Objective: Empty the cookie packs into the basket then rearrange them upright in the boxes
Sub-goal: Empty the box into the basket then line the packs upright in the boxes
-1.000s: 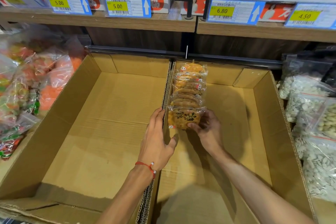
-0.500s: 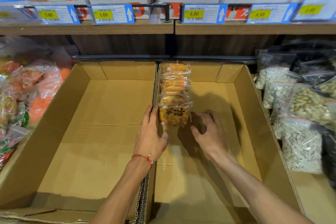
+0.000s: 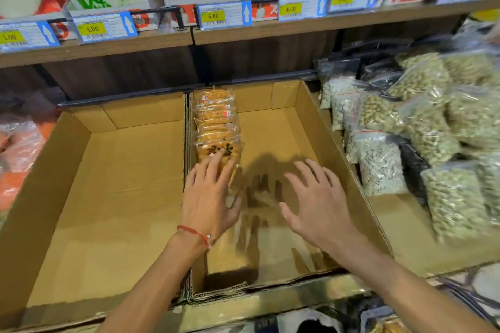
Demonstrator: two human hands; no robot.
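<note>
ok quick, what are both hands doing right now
left hand: open, straight fingers touching the front cookie pack
right hand: open, holding nothing

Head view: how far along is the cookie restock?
Done: one row of clear-wrapped orange cookie packs stands upright along the left wall of the right brown cardboard box. In hand: the left hand rests straight fingers on the front pack; the right hand hovers open. Left: the rest of that box and the whole left brown cardboard box are bare.

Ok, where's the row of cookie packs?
Head view: the cookie packs line the left wall of the right box, beside the left box, with the left hand touching the front pack.
</note>
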